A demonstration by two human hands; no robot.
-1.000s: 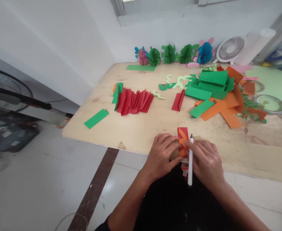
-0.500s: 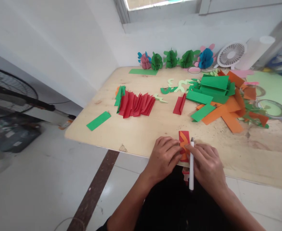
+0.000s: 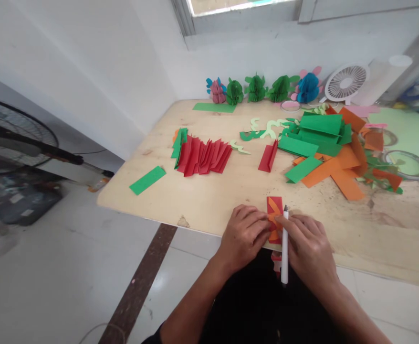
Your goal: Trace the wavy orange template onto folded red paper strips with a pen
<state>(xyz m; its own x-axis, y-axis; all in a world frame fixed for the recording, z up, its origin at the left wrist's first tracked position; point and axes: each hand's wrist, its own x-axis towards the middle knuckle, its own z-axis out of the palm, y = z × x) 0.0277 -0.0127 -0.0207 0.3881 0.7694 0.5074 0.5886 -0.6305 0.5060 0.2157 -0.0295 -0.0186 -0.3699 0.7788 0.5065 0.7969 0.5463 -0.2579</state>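
The person wears a black garment (image 3: pixel 243 306), dark and plain over most of its front. A small red and pale patch (image 3: pixel 277 263) shows there, but I cannot tell if it is a print. One black sleeve (image 3: pixel 154 337) ends above the bare left forearm (image 3: pixel 198 291). The right forearm (image 3: pixel 352 306) is also bare.

orange cutout (image 3: pixel 276 207), lower centre: partly hidden by fingertips of left hand (image 3: pixel 244 235) and right hand (image 3: pixel 311 242) | black fan (image 3: pixel 30 146), left: cut off by edge | window (image 3: pixel 231 5), top: cropped | dark object (image 3: pixel 26 205), left: blurred, unidentifiable
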